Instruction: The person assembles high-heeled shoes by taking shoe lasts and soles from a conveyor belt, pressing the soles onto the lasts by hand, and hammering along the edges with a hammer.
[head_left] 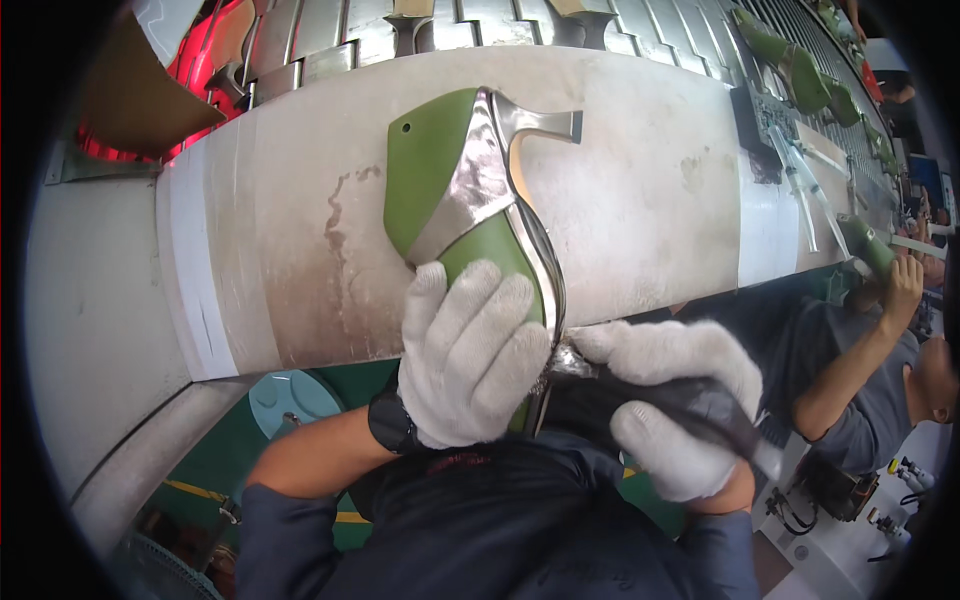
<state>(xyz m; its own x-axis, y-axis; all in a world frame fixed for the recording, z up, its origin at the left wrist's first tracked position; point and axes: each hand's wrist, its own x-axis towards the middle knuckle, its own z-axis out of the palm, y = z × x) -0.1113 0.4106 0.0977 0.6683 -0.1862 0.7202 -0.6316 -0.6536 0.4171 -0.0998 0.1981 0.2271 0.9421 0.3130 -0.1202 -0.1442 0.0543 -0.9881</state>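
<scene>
A high-heeled shoe on a green last (425,175) lies across the bench edge, heel pointing away to the right. Its metallic pewter strap (470,170) crosses the last, and a thin sole edge runs down the right side. My gloved left hand (470,355) presses over the last's middle, fingers bent round it. In my gloved right hand (680,400) is a dark tool (690,400) with a shiny silver end, its kind unclear. That silver end meets the sole edge beside my left fingers. My left hand and the tool partly cover the toe part.
The pale, stained bench (640,180) spans the view. Behind it runs a slatted metal conveyor (470,25) carrying heeled pieces. Syringe-like tubes (815,190) lie at the bench's right end. A co-worker's arm (855,370) holds another green last on the right. A blue stool (290,400) stands below left.
</scene>
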